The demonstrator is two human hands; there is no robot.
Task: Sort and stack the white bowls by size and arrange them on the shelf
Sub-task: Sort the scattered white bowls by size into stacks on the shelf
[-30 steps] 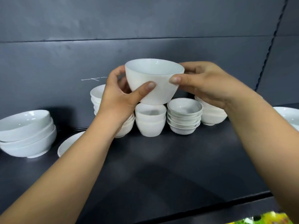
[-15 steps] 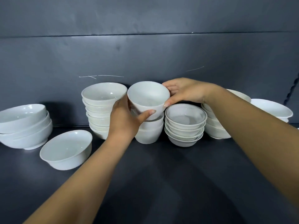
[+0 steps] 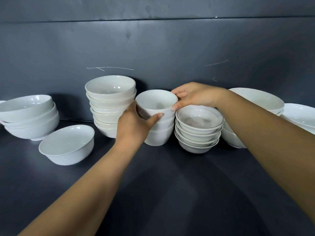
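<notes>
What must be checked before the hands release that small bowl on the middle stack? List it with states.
1. Left hand and right hand both grip the top bowl: ok.
2. Top bowl matches the small stack under it in size: ok.
3. Top bowl fully seated: cannot tell, the left hand hides the joint.
4. Right thumb clear of the rimmed stack: cannot tell.
5. Loose bowl stacked: not ok, it stands alone.

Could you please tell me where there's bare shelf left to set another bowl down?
The front of the shelf is bare, from the lone bowl rightward, ahead of all the stacks. A smaller gap lies behind that bowl, between the left stack and the tall stack. The back row from the tall stack rightward is packed.
</notes>
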